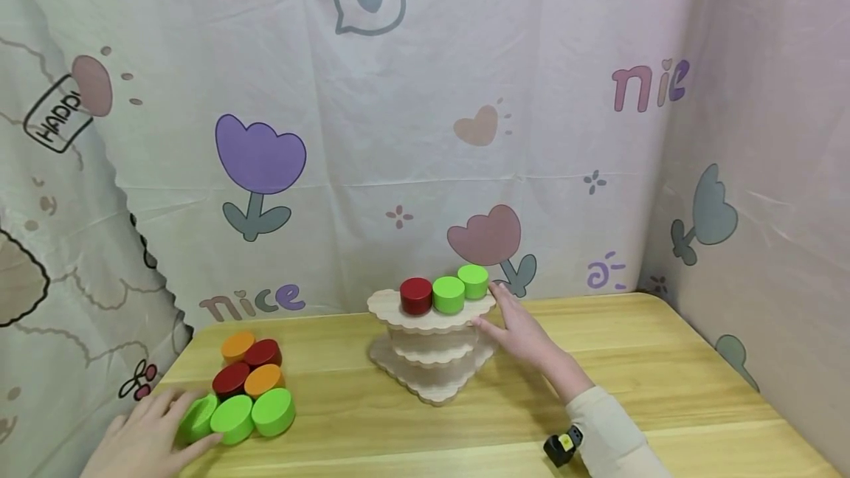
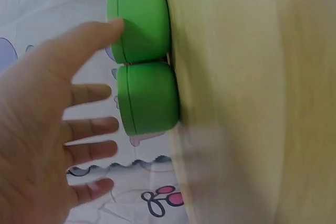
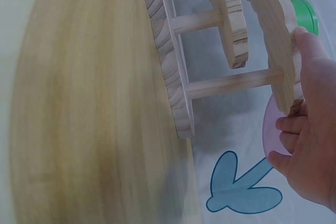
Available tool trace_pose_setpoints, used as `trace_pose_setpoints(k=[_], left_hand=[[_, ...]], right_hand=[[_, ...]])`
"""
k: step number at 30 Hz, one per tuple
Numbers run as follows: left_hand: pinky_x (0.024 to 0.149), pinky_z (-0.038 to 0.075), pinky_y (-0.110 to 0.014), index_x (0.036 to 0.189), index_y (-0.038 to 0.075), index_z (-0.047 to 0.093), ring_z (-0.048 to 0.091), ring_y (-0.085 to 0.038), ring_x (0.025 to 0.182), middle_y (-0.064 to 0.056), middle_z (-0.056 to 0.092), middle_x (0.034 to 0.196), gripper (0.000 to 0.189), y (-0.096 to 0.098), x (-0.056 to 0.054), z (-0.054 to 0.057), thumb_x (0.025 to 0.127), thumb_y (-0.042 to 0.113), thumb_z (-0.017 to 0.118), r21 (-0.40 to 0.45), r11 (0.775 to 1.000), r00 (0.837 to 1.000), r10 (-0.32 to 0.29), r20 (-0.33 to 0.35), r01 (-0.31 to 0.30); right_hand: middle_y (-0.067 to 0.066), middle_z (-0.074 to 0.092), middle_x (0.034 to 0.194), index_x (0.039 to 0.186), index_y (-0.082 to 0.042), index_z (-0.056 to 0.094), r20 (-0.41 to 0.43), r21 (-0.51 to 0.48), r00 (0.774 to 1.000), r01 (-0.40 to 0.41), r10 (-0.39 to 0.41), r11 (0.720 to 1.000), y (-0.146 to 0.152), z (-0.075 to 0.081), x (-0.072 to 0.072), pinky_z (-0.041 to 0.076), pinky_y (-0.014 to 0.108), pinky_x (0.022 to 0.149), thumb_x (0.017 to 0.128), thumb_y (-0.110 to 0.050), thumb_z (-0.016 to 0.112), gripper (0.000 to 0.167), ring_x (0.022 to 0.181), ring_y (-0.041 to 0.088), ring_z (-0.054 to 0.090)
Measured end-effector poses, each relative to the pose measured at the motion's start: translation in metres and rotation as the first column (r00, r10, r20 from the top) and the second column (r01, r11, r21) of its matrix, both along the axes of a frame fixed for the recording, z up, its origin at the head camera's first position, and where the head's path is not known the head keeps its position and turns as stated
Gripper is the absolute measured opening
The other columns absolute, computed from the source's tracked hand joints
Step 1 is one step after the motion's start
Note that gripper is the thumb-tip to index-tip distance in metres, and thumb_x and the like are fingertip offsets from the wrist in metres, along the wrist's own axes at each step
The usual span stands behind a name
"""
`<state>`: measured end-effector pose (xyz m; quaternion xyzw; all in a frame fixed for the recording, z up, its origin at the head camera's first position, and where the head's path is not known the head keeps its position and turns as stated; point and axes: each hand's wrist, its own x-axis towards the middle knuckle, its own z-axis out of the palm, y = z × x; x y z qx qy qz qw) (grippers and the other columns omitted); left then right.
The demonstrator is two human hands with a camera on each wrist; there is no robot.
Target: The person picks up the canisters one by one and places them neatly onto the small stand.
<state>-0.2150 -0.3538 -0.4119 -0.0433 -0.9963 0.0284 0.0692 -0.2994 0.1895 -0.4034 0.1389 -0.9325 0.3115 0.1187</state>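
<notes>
My left hand [image 1: 146, 437] reaches over the leftmost of 3 green lidded jars [image 1: 232, 420] at the table's left. In the left wrist view its fingers are spread beside the end jar [image 2: 149, 98], and the thumb lies across the neighbouring jar [image 2: 144, 24]. At centre stands a tiered wooden stand [image 1: 434, 393] with scalloped edges. On its top board sit a dark red jar [image 1: 416, 296] and two green jars [image 1: 448, 295]. My right hand [image 1: 524, 330] holds the top board's right corner, thumb on the near edge and fingers on the far side, close to the rear green jar [image 3: 304, 17].
Behind the green jars are orange jars [image 1: 264, 381] and dark red jars [image 1: 232, 380], packed closely together. A patterned cloth [image 1: 372, 131] hangs along the back and sides of the wooden table [image 1: 332, 419]. On the right wrist is a small black device [image 1: 561, 447].
</notes>
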Motion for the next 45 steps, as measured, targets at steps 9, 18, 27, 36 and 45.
trace_pose_setpoints(k=[9,18,27,36,45], left_hand=[[0.073,0.042,-0.062,0.129,0.002,0.053,0.052,-0.04,0.1,-0.022,0.054,0.116,0.105,-0.016,-0.009,-0.009,0.068,0.087,0.052,0.002,0.999,0.988,0.052,0.145,-0.052],[0.073,0.042,-0.06,0.125,0.001,0.053,0.052,-0.039,0.099,-0.022,0.055,0.114,0.099,-0.019,-0.011,-0.009,0.069,0.083,0.056,0.041,0.997,0.986,0.052,0.156,-0.059],[0.071,0.044,-0.053,0.113,-0.003,0.055,0.054,-0.03,0.088,-0.015,0.058,0.102,0.091,-0.024,-0.016,-0.009,0.067,0.074,0.069,0.058,0.992,0.965,0.092,0.246,-0.109],[0.068,0.044,-0.048,0.107,-0.002,0.055,0.05,-0.024,0.079,-0.007,0.056,0.09,0.082,-0.023,-0.013,0.0,0.069,0.069,0.07,0.06,0.992,0.961,0.088,0.263,-0.107],[0.065,0.041,-0.045,0.103,0.002,0.056,0.05,-0.024,0.08,-0.007,0.057,0.091,0.073,-0.011,-0.004,0.019,0.068,0.064,0.073,0.057,0.998,0.996,0.024,0.082,-0.029]], right_hand=[[0.022,0.024,0.158,0.154,-0.004,0.022,-0.013,0.013,1.0,0.004,-0.004,1.0,0.0,-0.001,0.0,0.022,0.055,0.117,0.092,-0.053,0.058,0.087,0.148,0.039,0.02],[0.022,0.025,0.158,0.154,-0.004,0.021,-0.016,0.008,1.0,0.002,-0.001,1.0,-0.001,0.0,0.0,0.023,0.057,0.116,0.092,-0.053,0.057,0.087,0.148,0.04,0.02],[0.021,0.024,0.159,0.154,-0.005,0.021,-0.007,-0.002,1.0,0.001,-0.001,1.0,-0.002,0.002,0.001,0.023,0.057,0.116,0.092,-0.053,0.057,0.087,0.149,0.04,0.019],[0.02,0.023,0.159,0.154,-0.005,0.02,-0.003,-0.006,1.0,-0.002,0.001,1.0,-0.001,0.002,0.003,0.022,0.057,0.116,0.091,-0.054,0.058,0.088,0.149,0.039,0.019],[0.02,0.023,0.159,0.155,-0.007,0.02,-0.003,-0.011,1.0,-0.003,0.003,1.0,-0.001,0.0,0.002,0.022,0.057,0.116,0.091,-0.054,0.058,0.089,0.149,0.039,0.019]])
